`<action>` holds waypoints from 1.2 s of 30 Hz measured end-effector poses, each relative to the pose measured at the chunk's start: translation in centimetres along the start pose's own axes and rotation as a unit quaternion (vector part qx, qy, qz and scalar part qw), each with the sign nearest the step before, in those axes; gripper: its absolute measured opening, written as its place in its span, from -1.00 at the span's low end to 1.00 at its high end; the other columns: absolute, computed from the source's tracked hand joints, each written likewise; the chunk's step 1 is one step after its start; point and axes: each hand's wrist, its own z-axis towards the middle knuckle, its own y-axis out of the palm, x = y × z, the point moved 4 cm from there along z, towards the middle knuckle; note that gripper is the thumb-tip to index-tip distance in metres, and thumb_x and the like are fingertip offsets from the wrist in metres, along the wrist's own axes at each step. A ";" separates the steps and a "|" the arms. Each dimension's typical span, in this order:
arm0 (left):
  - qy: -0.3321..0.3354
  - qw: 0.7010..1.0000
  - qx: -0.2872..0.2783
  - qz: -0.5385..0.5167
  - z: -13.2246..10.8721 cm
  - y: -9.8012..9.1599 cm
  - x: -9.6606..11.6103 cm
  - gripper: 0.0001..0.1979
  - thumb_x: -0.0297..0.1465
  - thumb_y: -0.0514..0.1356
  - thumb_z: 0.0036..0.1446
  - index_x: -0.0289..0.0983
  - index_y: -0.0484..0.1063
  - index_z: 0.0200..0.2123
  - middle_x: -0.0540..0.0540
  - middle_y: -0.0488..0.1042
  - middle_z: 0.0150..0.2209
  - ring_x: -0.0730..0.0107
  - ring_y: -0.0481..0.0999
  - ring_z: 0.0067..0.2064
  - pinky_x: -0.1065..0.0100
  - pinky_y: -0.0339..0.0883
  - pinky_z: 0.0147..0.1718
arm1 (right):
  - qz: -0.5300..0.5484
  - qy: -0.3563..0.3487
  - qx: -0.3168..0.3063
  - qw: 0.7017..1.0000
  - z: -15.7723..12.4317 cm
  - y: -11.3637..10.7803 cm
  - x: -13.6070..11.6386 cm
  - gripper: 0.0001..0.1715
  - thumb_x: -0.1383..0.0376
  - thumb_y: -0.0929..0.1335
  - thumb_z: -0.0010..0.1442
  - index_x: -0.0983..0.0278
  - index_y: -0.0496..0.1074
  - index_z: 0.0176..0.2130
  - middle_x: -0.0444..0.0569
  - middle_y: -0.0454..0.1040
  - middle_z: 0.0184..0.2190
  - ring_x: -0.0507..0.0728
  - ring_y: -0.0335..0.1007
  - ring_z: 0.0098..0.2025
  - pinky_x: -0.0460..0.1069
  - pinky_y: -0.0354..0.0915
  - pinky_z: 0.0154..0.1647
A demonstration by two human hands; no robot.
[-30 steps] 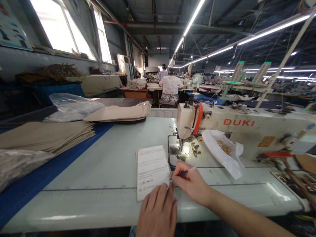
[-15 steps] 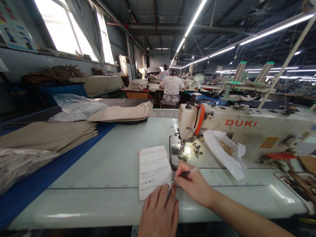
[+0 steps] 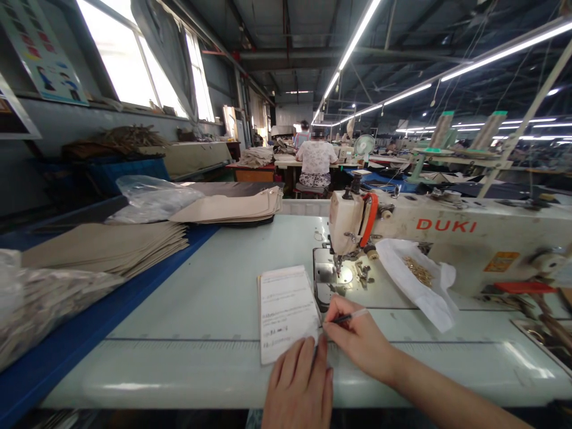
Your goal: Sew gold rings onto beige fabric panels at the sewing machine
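Note:
A small notebook [image 3: 286,304] with handwritten lines lies on the pale green sewing table [image 3: 179,345], just left of the machine's needle plate. My left hand [image 3: 299,378] rests flat over the lower right corner of the page, fingers stretched out. A pen [image 3: 343,319] with a dark front and clear end is pinched in my right hand [image 3: 357,339]. The pen's tip is near the page's right edge, partly hidden by the fingers. Beyond my right hand stands the white sewing machine [image 3: 424,220] marked DUKI.
A white cloth [image 3: 402,274] holding small brass-coloured pieces lies under the machine's arm. Stacks of beige fabric panels [image 3: 111,244] and plastic bags [image 3: 152,196] are at the left on a blue surface [image 3: 147,292]. A person [image 3: 316,161] sits farther ahead.
The whole view has shifted, so everything appears slightly farther right. Both hands keep nearly the same place on the notebook, with the pen still in my right hand.

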 end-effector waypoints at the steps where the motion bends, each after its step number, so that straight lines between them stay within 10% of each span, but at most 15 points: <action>1: 0.001 1.000 0.002 0.000 0.1 0.0 0.0 -0.68 -0.35 0.00 0.25 -0.27 0.39 0.00 -0.11 0.48 -0.11 0.26 0.42 -0.09 0.28 0.27 -0.13 | 0.006 0.003 0.002 1.000 0.0 0.0 -0.1 -0.87 0.40 0.29 0.01 0.26 0.22 -0.52 -0.21 0.17 -0.59 -0.01 0.05 -0.52 -0.10 -0.01 -0.53; 36: 0.014 0.999 -0.029 -0.018 -0.1 0.4 -0.4 -0.68 -0.35 0.05 0.23 -0.21 0.37 0.03 -0.07 0.46 -0.07 0.25 0.39 -0.04 0.27 0.25 -0.10 | 0.058 0.021 0.012 0.998 0.0 -0.2 -0.9 -0.89 0.39 0.30 -0.06 0.27 0.23 -0.55 -0.23 0.15 -0.64 -0.02 0.02 -0.56 -0.10 -0.05 -0.57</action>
